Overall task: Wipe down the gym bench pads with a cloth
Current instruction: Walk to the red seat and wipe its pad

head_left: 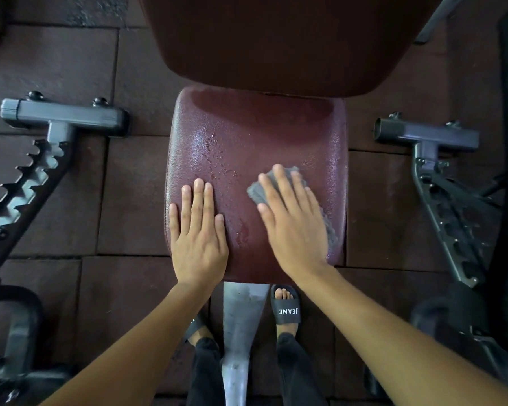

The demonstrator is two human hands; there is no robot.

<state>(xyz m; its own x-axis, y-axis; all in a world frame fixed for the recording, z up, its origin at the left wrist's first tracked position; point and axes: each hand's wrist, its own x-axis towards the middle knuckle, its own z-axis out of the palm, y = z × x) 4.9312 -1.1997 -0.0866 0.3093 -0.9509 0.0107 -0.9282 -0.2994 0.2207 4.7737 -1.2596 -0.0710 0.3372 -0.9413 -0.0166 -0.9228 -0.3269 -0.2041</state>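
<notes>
The right hand (294, 227), fingers straight, presses one grey cloth (257, 193) flat onto the right side of the wet seat pad (247, 127). The left hand (198, 230) lies flat beside it, holding nothing. Two maroon pads show, with the back pad (276, 39) beyond.

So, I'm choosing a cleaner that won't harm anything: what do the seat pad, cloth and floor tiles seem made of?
Seat pad: maroon vinyl or faux leather by its look, pebbled grain, glossy with droplets. Cloth under the right hand: grey, fuzzy edges, likely microfibre or terry. Floor tiles: dark, matte, fine-grained, probably rubber.
</notes>
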